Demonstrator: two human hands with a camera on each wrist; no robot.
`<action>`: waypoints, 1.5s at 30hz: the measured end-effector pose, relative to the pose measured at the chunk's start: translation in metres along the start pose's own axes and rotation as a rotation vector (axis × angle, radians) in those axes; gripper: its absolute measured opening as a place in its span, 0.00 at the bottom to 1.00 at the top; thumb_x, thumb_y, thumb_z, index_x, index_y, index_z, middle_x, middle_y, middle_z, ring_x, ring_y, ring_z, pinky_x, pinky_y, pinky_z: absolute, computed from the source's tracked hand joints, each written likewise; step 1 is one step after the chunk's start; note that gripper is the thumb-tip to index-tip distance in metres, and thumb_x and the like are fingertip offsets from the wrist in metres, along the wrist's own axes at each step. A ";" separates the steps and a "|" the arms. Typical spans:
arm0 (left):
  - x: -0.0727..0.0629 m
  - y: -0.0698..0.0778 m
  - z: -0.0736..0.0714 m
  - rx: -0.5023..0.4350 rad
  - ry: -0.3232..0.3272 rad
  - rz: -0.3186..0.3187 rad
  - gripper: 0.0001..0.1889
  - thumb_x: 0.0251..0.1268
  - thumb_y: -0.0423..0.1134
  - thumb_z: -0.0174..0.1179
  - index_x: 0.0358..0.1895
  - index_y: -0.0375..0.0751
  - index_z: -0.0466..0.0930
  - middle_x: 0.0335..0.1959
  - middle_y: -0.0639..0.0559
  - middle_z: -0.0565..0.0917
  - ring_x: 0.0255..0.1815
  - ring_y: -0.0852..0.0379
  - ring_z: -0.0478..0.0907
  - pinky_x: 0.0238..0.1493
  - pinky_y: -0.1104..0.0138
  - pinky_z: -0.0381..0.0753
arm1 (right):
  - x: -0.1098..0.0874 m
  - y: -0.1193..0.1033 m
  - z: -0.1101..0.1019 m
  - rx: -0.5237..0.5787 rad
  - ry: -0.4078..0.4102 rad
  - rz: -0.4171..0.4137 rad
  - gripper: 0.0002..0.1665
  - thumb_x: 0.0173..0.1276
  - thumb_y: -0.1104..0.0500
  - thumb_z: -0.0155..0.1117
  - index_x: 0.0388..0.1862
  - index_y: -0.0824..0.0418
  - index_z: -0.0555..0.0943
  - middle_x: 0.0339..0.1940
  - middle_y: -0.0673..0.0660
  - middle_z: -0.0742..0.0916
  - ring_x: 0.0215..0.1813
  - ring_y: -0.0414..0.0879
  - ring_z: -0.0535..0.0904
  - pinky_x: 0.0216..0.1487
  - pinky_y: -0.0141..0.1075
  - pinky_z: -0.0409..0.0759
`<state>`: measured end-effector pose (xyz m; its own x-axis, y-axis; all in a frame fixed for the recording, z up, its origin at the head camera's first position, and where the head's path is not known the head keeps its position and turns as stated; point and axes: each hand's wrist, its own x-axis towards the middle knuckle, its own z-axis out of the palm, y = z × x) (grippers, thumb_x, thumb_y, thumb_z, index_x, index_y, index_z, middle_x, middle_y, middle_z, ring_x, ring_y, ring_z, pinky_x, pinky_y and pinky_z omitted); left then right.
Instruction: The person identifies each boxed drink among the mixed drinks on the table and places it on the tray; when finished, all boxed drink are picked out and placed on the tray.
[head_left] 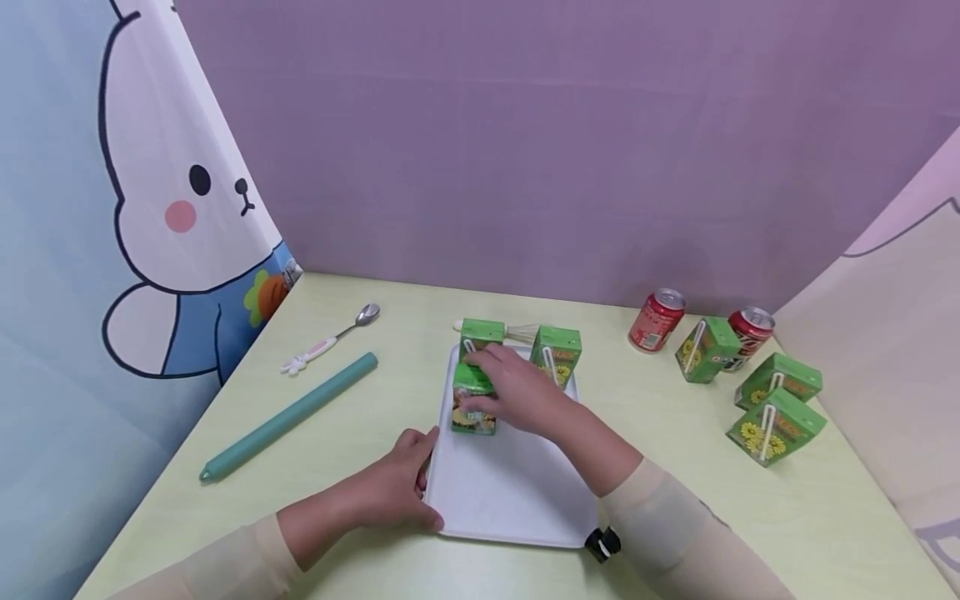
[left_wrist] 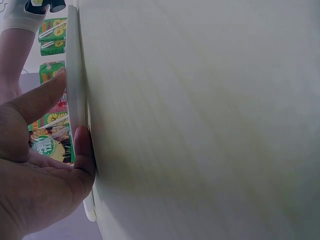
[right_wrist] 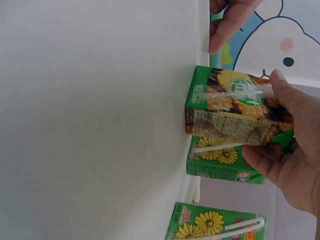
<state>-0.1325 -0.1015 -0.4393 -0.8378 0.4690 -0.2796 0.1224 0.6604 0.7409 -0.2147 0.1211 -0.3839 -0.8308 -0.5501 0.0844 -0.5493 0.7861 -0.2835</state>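
A white tray (head_left: 517, 492) lies on the table in front of me. My left hand (head_left: 393, 487) holds its left edge near the front corner, with the thumb and a finger (left_wrist: 84, 150) at the rim. My right hand (head_left: 525, 392) grips a green juice carton (right_wrist: 235, 107) by its upper part. That carton stands upright over the tray's left side, its pineapple picture showing. Close behind it is another green carton (head_left: 482, 331), partly covered by the hand. A third carton (head_left: 557, 354) is at the tray's back right.
On the right are several more green cartons (head_left: 776, 425) and two red cans (head_left: 657, 321). A whisk (head_left: 521, 332) lies behind the tray. To the left are a spoon (head_left: 330, 340) and a green stick (head_left: 288, 419). A black clip-like object (head_left: 602, 544) is by the tray's front right corner.
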 end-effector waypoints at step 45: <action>0.001 -0.002 0.002 0.026 0.016 0.008 0.66 0.38 0.49 0.81 0.78 0.35 0.45 0.56 0.46 0.62 0.37 0.59 0.69 0.36 0.69 0.68 | -0.229 0.210 -0.107 -0.069 0.332 0.629 0.53 0.68 0.34 0.59 0.70 0.76 0.62 0.61 0.81 0.69 0.60 0.79 0.62 0.51 0.71 0.61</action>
<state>-0.1322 -0.1015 -0.4427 -0.8452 0.4650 -0.2634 0.1431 0.6718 0.7268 -0.1493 0.4417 -0.3606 -0.9694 0.1200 0.2142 0.0479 0.9481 -0.3142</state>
